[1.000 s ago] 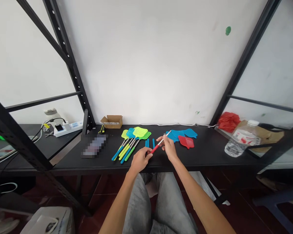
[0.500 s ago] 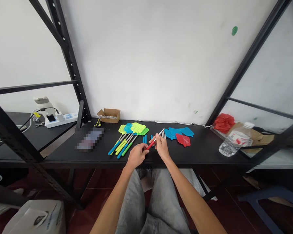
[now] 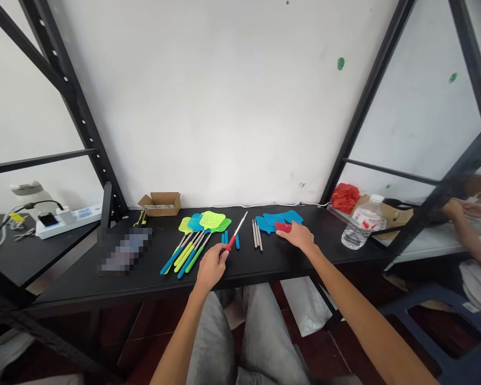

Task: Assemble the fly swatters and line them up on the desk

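My left hand [image 3: 211, 266] is closed around the red handle [image 3: 231, 241] of a thin metal rod that points up and away. Over to the right, the fingers of my right hand [image 3: 300, 237] are on a red fly swatter head [image 3: 282, 227] and cover part of it. Several blue swatter heads [image 3: 273, 218] lie just behind it. Between the hands, several bare metal rods [image 3: 257, 235] rest side by side. Blue handles [image 3: 237, 240] lie beyond the red one. To the left is a pile of fly swatters [image 3: 198, 235] in green, yellow-green and blue.
A small open cardboard box [image 3: 162, 204] stands by the wall at the left, near a blurred-out flat item [image 3: 126, 251]. At the right are a water bottle [image 3: 361, 222] and a red plastic bag [image 3: 344, 197]. Another person's arm [image 3: 471, 235] shows beyond the rack post [image 3: 425, 208].
My right hand has left the metal rod and moved right onto the red swatter head. My left hand keeps the red handle. The view has turned to the right.
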`<action>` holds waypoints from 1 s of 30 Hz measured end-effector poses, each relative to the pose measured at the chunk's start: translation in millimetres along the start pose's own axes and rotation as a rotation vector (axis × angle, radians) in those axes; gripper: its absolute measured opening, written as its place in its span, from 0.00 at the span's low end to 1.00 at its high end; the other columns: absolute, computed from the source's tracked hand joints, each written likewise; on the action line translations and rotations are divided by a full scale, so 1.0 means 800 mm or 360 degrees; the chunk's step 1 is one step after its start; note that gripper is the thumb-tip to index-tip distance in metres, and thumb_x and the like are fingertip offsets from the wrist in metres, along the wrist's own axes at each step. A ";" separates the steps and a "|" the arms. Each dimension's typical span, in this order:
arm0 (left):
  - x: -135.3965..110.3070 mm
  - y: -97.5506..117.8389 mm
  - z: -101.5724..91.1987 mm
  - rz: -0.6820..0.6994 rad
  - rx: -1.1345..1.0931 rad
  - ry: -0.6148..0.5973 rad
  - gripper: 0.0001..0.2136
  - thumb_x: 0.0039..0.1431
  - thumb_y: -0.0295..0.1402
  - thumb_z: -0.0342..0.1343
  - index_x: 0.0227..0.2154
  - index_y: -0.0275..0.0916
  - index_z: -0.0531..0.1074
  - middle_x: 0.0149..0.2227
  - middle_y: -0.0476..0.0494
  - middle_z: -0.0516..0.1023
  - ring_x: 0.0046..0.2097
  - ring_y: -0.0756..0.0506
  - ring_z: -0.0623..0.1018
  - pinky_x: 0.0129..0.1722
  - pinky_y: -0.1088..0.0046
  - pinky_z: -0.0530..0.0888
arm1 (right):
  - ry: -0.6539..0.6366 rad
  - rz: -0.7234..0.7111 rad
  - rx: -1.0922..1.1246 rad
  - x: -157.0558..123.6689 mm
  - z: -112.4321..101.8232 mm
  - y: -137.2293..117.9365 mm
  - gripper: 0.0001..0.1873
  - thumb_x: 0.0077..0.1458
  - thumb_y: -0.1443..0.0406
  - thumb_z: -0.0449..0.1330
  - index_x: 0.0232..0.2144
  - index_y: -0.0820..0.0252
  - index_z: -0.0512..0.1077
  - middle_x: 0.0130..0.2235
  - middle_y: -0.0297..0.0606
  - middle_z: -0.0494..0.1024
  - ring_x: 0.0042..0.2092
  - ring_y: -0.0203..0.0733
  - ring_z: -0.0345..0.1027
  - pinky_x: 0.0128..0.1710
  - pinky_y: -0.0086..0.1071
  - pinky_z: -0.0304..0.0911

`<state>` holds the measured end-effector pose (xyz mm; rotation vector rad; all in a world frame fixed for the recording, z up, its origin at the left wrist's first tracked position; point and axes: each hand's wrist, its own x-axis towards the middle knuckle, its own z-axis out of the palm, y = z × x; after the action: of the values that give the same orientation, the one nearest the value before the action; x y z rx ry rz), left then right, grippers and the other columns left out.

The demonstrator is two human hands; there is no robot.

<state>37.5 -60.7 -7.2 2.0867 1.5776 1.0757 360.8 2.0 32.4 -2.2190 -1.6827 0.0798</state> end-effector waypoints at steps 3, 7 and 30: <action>-0.001 -0.001 0.002 0.0014 -0.0009 -0.0001 0.10 0.63 0.33 0.47 0.41 0.42 0.73 0.38 0.46 0.79 0.40 0.44 0.76 0.35 0.73 0.66 | -0.0135 -0.0092 -0.0211 0.008 0.005 0.013 0.34 0.49 0.42 0.61 0.43 0.65 0.74 0.44 0.58 0.77 0.47 0.63 0.72 0.43 0.45 0.65; -0.001 -0.003 0.003 0.0044 -0.0010 0.0003 0.10 0.64 0.33 0.46 0.41 0.42 0.72 0.39 0.45 0.79 0.41 0.44 0.76 0.37 0.73 0.67 | -0.0068 -0.0248 -0.0166 0.013 0.003 0.017 0.17 0.54 0.55 0.62 0.31 0.66 0.76 0.40 0.58 0.78 0.47 0.62 0.72 0.45 0.45 0.63; -0.006 0.013 -0.002 0.0183 0.0230 -0.0128 0.07 0.61 0.32 0.50 0.38 0.45 0.73 0.35 0.48 0.75 0.41 0.44 0.72 0.35 0.72 0.64 | -0.0272 0.0359 0.3567 -0.071 0.078 -0.092 0.12 0.47 0.62 0.71 0.33 0.59 0.74 0.38 0.37 0.81 0.40 0.41 0.77 0.41 0.31 0.73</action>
<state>42.9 -68.5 -1.3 2.3102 1.5561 0.9257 260.3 -19.0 -12.4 -0.5004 -0.3734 1.3509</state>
